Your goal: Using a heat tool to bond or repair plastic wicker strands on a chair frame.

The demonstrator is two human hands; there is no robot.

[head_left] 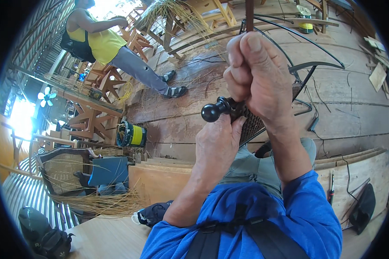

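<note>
Head-level fisheye view, facing down, close to bare left hand point(217, 144) (centre) and bare right hand point(263, 80) (upper centre).

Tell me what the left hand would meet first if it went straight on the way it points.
Most likely the black knobbed piece, right at the left hand; exact depth there is hard to judge.

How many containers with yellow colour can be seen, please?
2: a dark bucket left of the centre, and a smaller-looking container near the top right. More may be hidden.
</note>
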